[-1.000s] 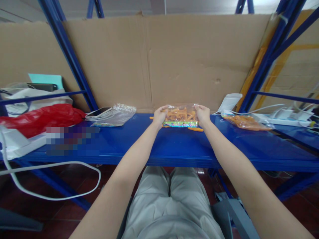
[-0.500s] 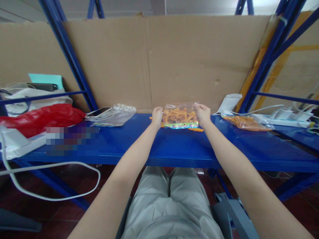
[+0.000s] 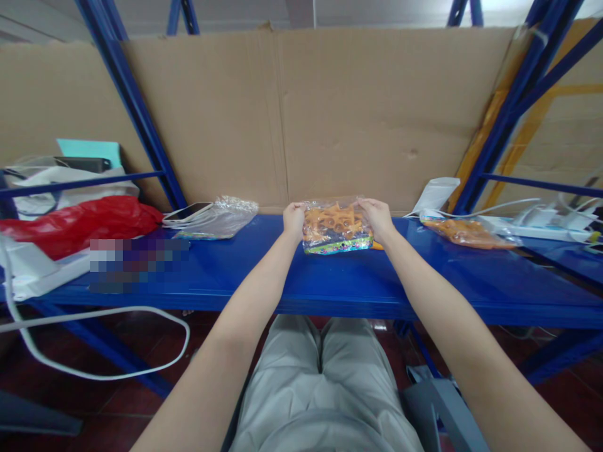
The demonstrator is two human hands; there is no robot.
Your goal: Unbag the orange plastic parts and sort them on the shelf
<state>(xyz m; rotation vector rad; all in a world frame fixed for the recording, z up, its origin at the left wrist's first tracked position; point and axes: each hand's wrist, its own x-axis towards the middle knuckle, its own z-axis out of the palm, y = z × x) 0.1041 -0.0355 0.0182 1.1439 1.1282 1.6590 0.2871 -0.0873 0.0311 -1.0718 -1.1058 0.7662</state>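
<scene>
A clear plastic bag (image 3: 336, 226) of orange plastic pieces, with a colourful printed strip along its lower edge, is held up between my two hands over the blue shelf table. My left hand (image 3: 294, 220) is closed on the bag's upper left corner. My right hand (image 3: 377, 218) pinches its upper right side. The orange pieces look like small toy parts, but I cannot make out their exact kind. An orange piece (image 3: 377, 245) shows on the table just beyond the bag's lower right corner, partly hidden by the bag.
To the right lies another bag of orange pieces (image 3: 464, 231), near a white power strip (image 3: 537, 230). On the left are a flat clear bag (image 3: 226, 220), a phone (image 3: 191, 212), a red plastic bag (image 3: 85, 220) and a white cable (image 3: 117, 376). A cardboard panel (image 3: 348, 113) stands behind.
The bag has tilted and its lower edge has come down nearer to me, covering more of the loose orange pieces. My right hand has moved slightly left, closer to my left hand.
</scene>
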